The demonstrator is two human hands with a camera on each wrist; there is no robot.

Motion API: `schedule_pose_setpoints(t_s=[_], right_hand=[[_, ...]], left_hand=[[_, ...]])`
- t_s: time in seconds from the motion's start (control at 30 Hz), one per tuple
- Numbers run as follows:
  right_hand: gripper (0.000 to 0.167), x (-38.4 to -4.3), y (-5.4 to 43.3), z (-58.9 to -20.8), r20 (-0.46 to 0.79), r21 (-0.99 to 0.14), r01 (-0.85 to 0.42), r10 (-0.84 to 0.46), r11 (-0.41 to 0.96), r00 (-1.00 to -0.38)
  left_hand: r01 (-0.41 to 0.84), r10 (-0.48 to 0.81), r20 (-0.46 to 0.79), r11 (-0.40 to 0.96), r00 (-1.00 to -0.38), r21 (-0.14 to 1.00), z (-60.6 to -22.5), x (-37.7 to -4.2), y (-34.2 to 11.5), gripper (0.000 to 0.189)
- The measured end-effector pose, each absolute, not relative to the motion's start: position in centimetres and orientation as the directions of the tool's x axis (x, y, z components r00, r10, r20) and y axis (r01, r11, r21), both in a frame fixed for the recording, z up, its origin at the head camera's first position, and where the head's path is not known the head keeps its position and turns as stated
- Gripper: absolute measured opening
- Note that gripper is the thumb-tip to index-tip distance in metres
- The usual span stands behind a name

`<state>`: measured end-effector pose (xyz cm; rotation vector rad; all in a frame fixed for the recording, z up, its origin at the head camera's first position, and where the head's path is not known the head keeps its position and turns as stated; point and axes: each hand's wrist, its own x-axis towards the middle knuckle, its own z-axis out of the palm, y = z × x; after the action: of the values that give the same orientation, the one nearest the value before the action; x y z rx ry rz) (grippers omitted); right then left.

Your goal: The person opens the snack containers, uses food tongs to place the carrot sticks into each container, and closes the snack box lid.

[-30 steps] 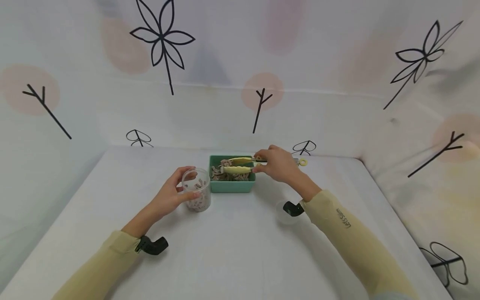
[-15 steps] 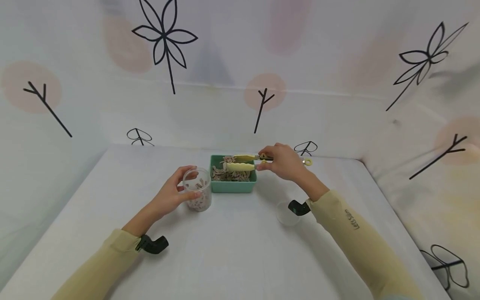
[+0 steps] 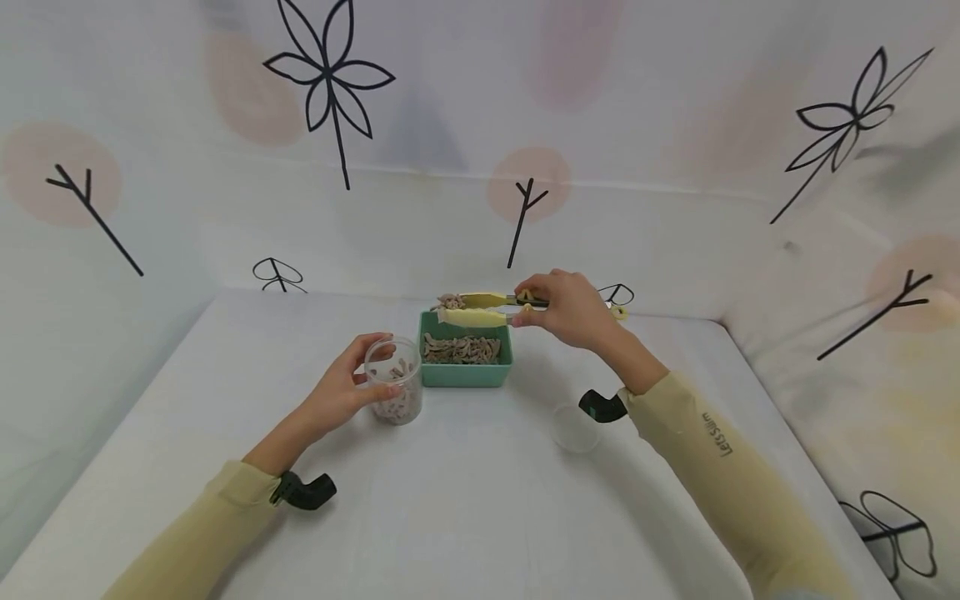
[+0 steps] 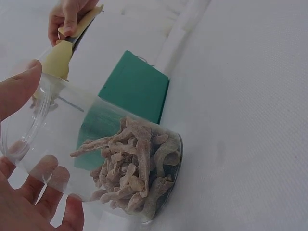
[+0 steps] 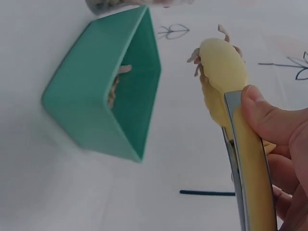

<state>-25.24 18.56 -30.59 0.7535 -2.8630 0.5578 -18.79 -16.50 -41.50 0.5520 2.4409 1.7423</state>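
Observation:
My left hand (image 3: 341, 387) grips a clear plastic jar (image 3: 395, 379) standing on the table, partly filled with brownish-grey dried strips (image 4: 132, 168). In my right hand (image 3: 570, 308) is a pair of yellow-tipped tongs (image 5: 250, 173). Their tips pinch a small clump of the same strips (image 3: 450, 302) above the back of a green rectangular box (image 3: 465, 377). More strips (image 3: 461, 350) lie inside that box, which stands just right of the jar. The right wrist view shows several strip ends poking out around the tong tips.
A round clear lid (image 3: 575, 429) lies on the white table (image 3: 465, 500) below my right wrist. Behind the table hangs a pale cloth (image 3: 420, 225) with printed leaves and twigs. Black camera mounts (image 3: 306, 492) sit on both wrists.
My right hand has raised the tongs with a clump of strips out of the green box. The left hand and the jar have stayed in place.

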Motion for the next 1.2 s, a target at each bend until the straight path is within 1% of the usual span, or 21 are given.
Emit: schedule_pose_setpoints(t_s=[0.27, 0.57, 0.7, 0.83, 1.2], right_hand=[[0.044, -23.6, 16.6, -28.9, 0.224, -0.395, -0.532, -0.484, 0.749, -0.846], [0.041, -22.6, 13.8, -29.3, 0.194, -0.427, -0.578, -0.554, 0.695, -0.810], [0.044, -22.2, 13.0, -29.8, 0.160, -0.427, -0.580, -0.573, 0.694, -0.804], [0.047, -22.1, 12.6, -30.3, 0.138, -0.403, -0.577, -0.577, 0.710, -0.805], [0.050, -22.1, 12.7, -30.5, 0.150, -0.371, -0.590, -0.581, 0.717, -0.800]], left_hand=[[0.231, 0.344, 0.123, 0.293, -0.931, 0.928, -41.5, -18.9, -16.5, 0.076], [0.220, 0.334, 0.111, 0.309, -0.936, 0.925, -41.4, -18.9, -16.5, 0.076], [0.209, 0.330, 0.101, 0.310, -0.939, 0.927, -41.4, -18.8, -16.4, 0.076], [0.215, 0.335, 0.107, 0.304, -0.936, 0.928, -41.3, -18.7, -16.4, 0.075], [0.218, 0.331, 0.111, 0.306, -0.937, 0.927, -41.2, -18.6, -16.3, 0.076]])
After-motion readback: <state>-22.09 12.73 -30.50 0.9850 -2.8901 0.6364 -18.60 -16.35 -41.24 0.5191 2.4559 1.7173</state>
